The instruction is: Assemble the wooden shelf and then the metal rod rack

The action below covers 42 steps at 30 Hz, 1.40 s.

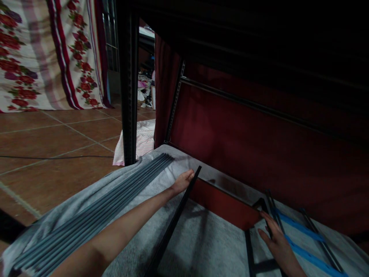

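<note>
My left hand (184,181) is closed at the far end of a long black bar (175,219), its fingertips pressed to the bar's side. A reddish-brown panel (223,204) stands on edge between that bar and a black metal frame (250,246) on the right. My right hand (273,236) is at the panel's right end, thumb and fingers apart, the fingers touching or close to the black frame. Whether it grips anything is not visible. The near end of the long bar runs out of view at the bottom.
Grey tubes (100,211) lie bundled on the grey blanket (184,246) at left. Blue strips (311,256) cross dark bars at right. A black post (129,92) rises at the blanket's left edge. A dark red cloth (245,142) hangs behind, under a dark overhead surface.
</note>
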{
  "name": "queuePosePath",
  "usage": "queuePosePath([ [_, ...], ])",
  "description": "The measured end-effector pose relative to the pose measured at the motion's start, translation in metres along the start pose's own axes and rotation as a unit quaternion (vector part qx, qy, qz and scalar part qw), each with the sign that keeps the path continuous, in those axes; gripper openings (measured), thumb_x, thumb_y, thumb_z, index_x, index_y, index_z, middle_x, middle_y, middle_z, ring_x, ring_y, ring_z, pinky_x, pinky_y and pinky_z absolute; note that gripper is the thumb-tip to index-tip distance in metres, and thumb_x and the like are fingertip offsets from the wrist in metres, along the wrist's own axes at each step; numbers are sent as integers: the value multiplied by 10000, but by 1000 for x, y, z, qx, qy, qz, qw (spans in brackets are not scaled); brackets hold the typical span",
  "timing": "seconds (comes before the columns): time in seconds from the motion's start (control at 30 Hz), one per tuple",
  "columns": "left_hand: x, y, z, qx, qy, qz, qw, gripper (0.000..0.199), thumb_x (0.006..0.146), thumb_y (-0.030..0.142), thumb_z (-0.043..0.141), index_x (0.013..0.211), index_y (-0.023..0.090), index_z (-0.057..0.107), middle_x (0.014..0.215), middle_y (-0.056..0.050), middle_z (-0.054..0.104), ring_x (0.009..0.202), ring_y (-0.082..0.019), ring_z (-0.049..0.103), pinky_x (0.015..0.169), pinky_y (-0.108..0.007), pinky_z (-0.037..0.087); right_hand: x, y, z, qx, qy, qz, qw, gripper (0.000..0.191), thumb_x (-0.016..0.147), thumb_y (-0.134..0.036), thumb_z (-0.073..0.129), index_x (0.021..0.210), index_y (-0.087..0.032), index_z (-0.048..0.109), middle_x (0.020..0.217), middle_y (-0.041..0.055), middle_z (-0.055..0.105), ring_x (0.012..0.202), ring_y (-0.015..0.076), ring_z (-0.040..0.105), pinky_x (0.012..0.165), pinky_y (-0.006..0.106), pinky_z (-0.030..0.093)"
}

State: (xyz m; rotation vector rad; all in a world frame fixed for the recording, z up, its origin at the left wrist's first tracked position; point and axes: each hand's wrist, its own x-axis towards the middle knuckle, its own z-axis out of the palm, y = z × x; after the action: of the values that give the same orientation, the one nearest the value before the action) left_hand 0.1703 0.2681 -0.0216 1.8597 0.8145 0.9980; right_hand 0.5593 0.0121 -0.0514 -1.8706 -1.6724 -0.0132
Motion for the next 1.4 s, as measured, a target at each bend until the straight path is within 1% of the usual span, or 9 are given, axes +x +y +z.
queuePosePath([
  [0.2, 6, -2, 1, 3, 4, -15, 1000, 322, 934, 433, 377, 693, 220, 394, 661, 41, 393, 672, -141, 426, 633, -266, 358, -1, 3, 1, 4, 8, -2, 1000, 542, 922, -434, 477, 1425, -238, 429, 1468, 128, 481, 1379, 314, 433, 1138, 554, 365],
  [0.4, 6, 0, 0, 0, 3, -31, 1000, 395, 922, 536, 371, 682, 224, 409, 650, 36, 411, 650, -145, 420, 606, -269, 344, 0, 10, 3, 22, 9, 7, 1000, 539, 896, -436, 513, 1397, -240, 472, 1455, 123, 502, 1362, 312, 459, 1073, 520, 460],
  [0.67, 5, -1, -2, -15, -2, -12, 1000, 325, 918, 435, 425, 679, 215, 405, 649, 49, 384, 670, -133, 412, 642, -263, 340, -1, 12, 2, 22, -10, 7, 1000, 564, 910, -407, 496, 1446, -260, 402, 1502, 114, 444, 1401, 309, 403, 1098, 529, 432],
  [0.9, 2, -2, 0, -26, 2, -11, 1000, 256, 926, 351, 423, 713, 210, 426, 674, 47, 417, 690, -130, 425, 648, -257, 343, -2, 18, 5, 21, -7, -4, 1000, 559, 921, -421, 484, 1448, -264, 384, 1513, 114, 423, 1406, 310, 393, 1116, 542, 405],
  [1.03, 2, 0, 0, -31, -2, -22, 999, 258, 916, 369, 434, 715, 208, 425, 664, 48, 417, 677, -125, 430, 629, -251, 347, -1, 17, 6, 9, -4, -6, 1000, 566, 919, -423, 476, 1449, -248, 381, 1503, 125, 429, 1399, 317, 401, 1111, 546, 410],
  [1.13, 2, 2, -1, -35, -14, -45, 998, 305, 917, 450, 402, 735, 207, 433, 652, 46, 435, 634, -121, 442, 594, -247, 356, 0, 14, 4, 1, -7, -11, 1000, 566, 923, -426, 460, 1453, -245, 376, 1494, 127, 439, 1396, 314, 403, 1126, 550, 386],
  [1.27, -8, -1, -15, -27, -21, -93, 995, 363, 913, 530, 338, 845, 199, 469, 680, 23, 522, 586, -122, 485, 556, -247, 380, 2, 14, 1, -14, -11, -11, 1000, 585, 912, -457, 456, 1439, -208, 395, 1477, 154, 454, 1389, 329, 409, 1149, 563, 337],
  [1.33, -24, -6, -32, -4, -15, -118, 993, 318, 902, 484, 361, 857, 192, 479, 691, 11, 540, 586, -123, 493, 558, -248, 386, 3, 14, 1, -13, -15, -6, 1000, 598, 907, -477, 456, 1433, -198, 403, 1478, 160, 453, 1387, 333, 411, 1147, 553, 343],
  [1.4, -50, -12, -54, 35, -12, -139, 990, 254, 874, 419, 416, 804, 187, 492, 663, 12, 523, 583, -120, 475, 563, -248, 376, 4, 13, 1, -14, -19, 2, 1000, 603, 910, -490, 447, 1438, -203, 402, 1484, 154, 450, 1389, 329, 411, 1151, 543, 341],
])
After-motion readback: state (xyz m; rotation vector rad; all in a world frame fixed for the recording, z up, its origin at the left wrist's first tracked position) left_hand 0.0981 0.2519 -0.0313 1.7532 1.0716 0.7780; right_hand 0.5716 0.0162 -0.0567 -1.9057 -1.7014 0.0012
